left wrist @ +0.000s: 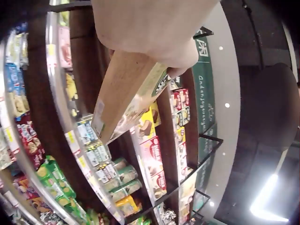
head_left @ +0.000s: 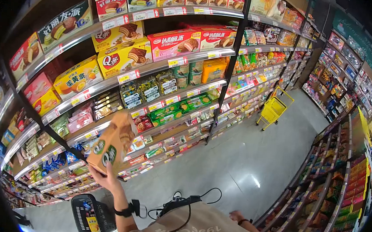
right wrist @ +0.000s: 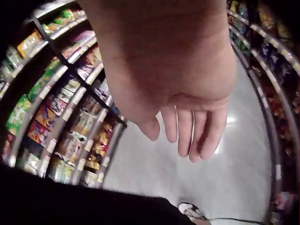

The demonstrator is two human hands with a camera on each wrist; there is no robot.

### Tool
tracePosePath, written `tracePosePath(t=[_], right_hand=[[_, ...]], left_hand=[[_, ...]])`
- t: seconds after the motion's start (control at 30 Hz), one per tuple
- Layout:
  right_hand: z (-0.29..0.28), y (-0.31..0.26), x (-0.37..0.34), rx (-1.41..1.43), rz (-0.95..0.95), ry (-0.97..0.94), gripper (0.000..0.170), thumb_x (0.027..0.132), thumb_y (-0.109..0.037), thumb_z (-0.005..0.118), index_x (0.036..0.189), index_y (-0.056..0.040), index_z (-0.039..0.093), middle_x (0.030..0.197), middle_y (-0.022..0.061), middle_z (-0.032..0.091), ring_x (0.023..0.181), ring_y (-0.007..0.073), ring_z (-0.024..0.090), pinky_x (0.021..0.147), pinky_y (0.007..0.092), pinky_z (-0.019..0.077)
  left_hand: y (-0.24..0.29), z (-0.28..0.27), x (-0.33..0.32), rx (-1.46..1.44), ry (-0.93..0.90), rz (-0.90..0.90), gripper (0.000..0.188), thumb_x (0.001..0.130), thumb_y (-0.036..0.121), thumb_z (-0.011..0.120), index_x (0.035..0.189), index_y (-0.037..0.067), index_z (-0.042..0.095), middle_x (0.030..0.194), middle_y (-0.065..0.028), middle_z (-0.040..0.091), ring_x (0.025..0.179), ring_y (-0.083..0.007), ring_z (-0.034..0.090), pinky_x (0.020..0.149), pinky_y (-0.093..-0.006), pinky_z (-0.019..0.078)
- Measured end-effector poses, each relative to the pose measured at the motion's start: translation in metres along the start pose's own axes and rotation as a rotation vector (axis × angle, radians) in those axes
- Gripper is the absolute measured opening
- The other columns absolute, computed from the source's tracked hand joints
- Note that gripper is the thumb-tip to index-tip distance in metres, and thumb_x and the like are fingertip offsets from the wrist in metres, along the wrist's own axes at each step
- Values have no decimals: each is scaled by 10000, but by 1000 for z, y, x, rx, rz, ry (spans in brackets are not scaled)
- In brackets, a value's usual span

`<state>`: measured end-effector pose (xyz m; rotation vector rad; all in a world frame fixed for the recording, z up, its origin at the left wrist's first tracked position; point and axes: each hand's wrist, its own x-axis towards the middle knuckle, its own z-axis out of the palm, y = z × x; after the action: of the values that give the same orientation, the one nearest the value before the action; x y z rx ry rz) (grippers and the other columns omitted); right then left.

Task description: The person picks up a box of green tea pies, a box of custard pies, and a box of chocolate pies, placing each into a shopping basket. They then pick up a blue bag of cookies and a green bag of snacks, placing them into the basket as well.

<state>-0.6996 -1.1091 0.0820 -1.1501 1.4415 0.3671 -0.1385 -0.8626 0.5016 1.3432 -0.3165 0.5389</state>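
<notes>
My left hand [head_left: 106,180] grips a brown-orange snack cake box [head_left: 114,147] by its lower end, with the thumb across the face marked with green Q logos. The box is held up tilted in front of the left shelves. In the left wrist view the hand [left wrist: 154,33] covers one end of the box [left wrist: 124,89], and a plain brown side shows. My right hand [head_left: 236,215] hangs low beside my body and holds nothing. Its fingers point down, loosely extended, over the floor in the right wrist view, where the palm [right wrist: 187,89] shows.
Shelves of boxed pies, including a yellow box [head_left: 124,60] and a pink box [head_left: 173,44], line the left. A black shopping basket [head_left: 76,203] with packages inside stands below my left arm. Farther along the aisle is a yellow cart [head_left: 274,109]. More shelves [head_left: 307,202] stand at right.
</notes>
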Motion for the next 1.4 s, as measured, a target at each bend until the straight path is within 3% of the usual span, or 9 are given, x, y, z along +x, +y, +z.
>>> tracePosePath(t=[0.1,0.17,0.2,0.27,0.37,0.43,0.6,0.83,1.4], right_hand=[[-27,-50,37,-205,-181,236,308,923,-305,566,991,-37,702,808,101,706,705,215,684,628,332,547],[-36,-85,38,-405,-482,384,229,872,-238,624,1014,-69,685,810,94,704,641,199,670,600,321,559],[-30,-121,6,-149,-457,247,261,870,-257,628,1032,-60,684,881,101,716,681,191,675,600,306,551],[-14,-155,0,-29,-490,149,320,849,-278,698,1049,-29,693,865,101,716,693,174,680,611,326,554],[36,-184,-6,27,-607,-48,390,853,-285,716,1156,-46,656,931,64,718,770,144,672,654,311,550],[57,-222,-70,102,-738,-479,446,863,-228,729,1254,-59,599,1069,30,695,908,109,646,738,287,534],[110,-314,-185,-22,-1046,-903,579,840,-96,744,1369,-74,510,1306,37,592,1112,158,591,940,315,482],[180,-288,-191,378,-668,-1135,598,887,-17,647,1426,-20,391,1352,88,546,1245,202,524,1062,372,422],[334,-302,-284,330,-745,-1025,734,851,-37,702,1467,-39,303,1366,102,508,1266,219,497,1073,392,405]], left_hand=[[7,-22,-46,0,26,-143,598,848,73,714,1356,-44,422,1277,-137,516,1155,-215,508,1006,-346,404],[11,-40,-78,73,29,-163,596,850,54,713,1356,-57,419,1291,-141,516,1156,-213,506,1012,-343,397],[12,-50,-88,105,-39,-171,617,837,65,732,1355,-57,420,1287,-136,520,1151,-206,505,1008,-339,395],[35,-54,-103,130,-156,-166,664,798,77,768,1352,-53,425,1284,-128,520,1147,-188,501,999,-334,399],[44,-69,-117,149,-326,-162,686,734,78,808,1314,-35,458,1209,-101,559,1096,-164,526,955,-314,428],[68,-73,-124,142,-489,-232,586,721,50,796,1229,-27,514,1092,-70,608,1003,-147,565,899,-295,456],[88,-82,-140,18,-523,-425,517,738,48,784,1189,-24,542,1052,-72,625,964,-133,585,872,-286,473],[117,-121,-135,38,-539,-533,563,805,92,789,1270,-24,494,1112,-85,617,1030,-132,595,887,-283,486],[103,-278,-82,12,-367,-587,518,863,117,722,1288,2,449,1174,-91,577,1092,-148,546,959,-299,437]])
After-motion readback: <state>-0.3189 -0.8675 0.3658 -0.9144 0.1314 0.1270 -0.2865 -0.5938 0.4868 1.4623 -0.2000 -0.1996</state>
